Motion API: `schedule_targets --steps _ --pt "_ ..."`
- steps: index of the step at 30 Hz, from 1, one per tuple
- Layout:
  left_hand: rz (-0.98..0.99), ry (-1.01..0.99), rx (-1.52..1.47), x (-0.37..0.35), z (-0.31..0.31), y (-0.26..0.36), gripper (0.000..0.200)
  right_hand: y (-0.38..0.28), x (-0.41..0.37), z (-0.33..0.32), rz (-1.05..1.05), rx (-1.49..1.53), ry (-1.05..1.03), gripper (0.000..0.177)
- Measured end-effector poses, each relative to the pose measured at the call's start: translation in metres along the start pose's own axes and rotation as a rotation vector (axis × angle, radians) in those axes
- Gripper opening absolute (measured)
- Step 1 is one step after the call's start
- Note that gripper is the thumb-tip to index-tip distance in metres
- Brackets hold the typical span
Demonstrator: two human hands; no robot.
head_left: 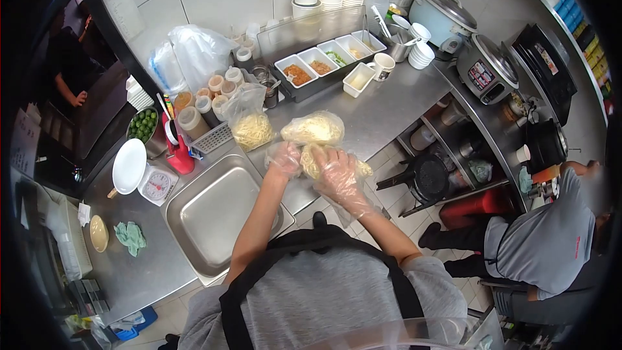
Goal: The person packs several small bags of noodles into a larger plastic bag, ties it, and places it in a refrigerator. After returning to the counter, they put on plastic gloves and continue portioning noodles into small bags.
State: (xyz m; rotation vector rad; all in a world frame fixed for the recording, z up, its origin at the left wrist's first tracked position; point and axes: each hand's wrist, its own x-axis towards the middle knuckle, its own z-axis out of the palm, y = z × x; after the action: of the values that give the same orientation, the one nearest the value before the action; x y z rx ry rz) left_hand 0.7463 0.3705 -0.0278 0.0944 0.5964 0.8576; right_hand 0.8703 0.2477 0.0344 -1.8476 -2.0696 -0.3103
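My right hand (342, 178), in a clear plastic glove, is closed over a clump of pale yellow noodles (311, 161) at the counter's front edge. My left hand (284, 157), also in clear plastic, is closed just left of that clump; its fingers are partly hidden, and I cannot make out what they grip. Just beyond both hands lies a clear plastic bag of pale yellow food (314, 128). A second bag, holding noodles (253, 129), stands to the left with its top gathered upward.
An empty steel tray (214, 217) lies to the left, beside a dial scale (155, 185) and a green cloth (129, 238). Behind are sauce bottles (191, 120), topping containers (298, 74) and a mug (383, 66). Rice cookers (486, 68) stand right. A co-worker (538, 233) is at the right.
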Motion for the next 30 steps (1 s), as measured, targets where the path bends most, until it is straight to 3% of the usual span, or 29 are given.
schedule_targets --steps 2,5,8,9,11,14,16,18,19,21,22,24,26,30 --pt "-0.081 -0.134 -0.054 0.035 -0.045 0.000 0.020 0.004 0.008 -0.013 0.099 0.166 -0.073 0.077" --pt "-0.110 -0.219 -0.157 0.030 -0.033 -0.009 0.022 0.030 0.015 -0.022 0.141 0.289 -0.210 0.077" --pt "-0.044 -0.195 -0.028 0.039 -0.026 -0.008 0.022 0.062 0.016 -0.020 0.096 0.532 -0.181 0.080" --pt "-0.071 -0.194 -0.093 0.049 -0.029 -0.005 0.024 0.074 0.016 -0.010 0.090 0.550 -0.203 0.081" --pt "-0.122 -0.186 -0.228 0.066 -0.030 0.004 0.026 0.092 0.016 0.003 0.168 0.914 -0.237 0.078" --pt "-0.101 -0.104 -0.187 0.077 -0.023 0.012 0.024 0.102 0.029 0.018 0.226 1.305 -0.223 0.072" --pt "-0.016 0.074 -0.131 0.083 -0.013 0.014 0.020 0.107 0.035 0.026 0.272 1.416 -0.217 0.069" --pt "-0.023 -0.038 -0.184 0.094 -0.019 0.014 0.017 0.124 0.041 0.034 0.332 1.416 -0.236 0.069" --pt "-0.073 -0.235 -0.263 0.095 -0.031 0.014 0.017 0.140 0.041 0.054 0.333 1.456 -0.252 0.063" --pt "-0.058 -0.242 -0.236 0.097 -0.032 0.016 0.019 0.172 0.033 0.095 0.585 1.457 -0.406 0.057" --pt "0.007 -0.052 -0.134 0.093 -0.019 0.016 0.019 0.180 0.031 0.103 0.712 1.449 -0.484 0.055" --pt "0.067 0.108 -0.044 0.081 0.002 0.018 0.019 0.163 0.024 0.087 0.814 1.668 -0.427 0.043" --pt "0.060 0.050 -0.067 0.065 0.019 0.023 0.020 0.156 0.022 0.082 0.861 2.021 -0.346 0.042" --pt "0.044 0.015 -0.081 0.022 0.045 0.020 0.024 0.184 0.011 0.098 1.011 2.095 -0.282 0.053"
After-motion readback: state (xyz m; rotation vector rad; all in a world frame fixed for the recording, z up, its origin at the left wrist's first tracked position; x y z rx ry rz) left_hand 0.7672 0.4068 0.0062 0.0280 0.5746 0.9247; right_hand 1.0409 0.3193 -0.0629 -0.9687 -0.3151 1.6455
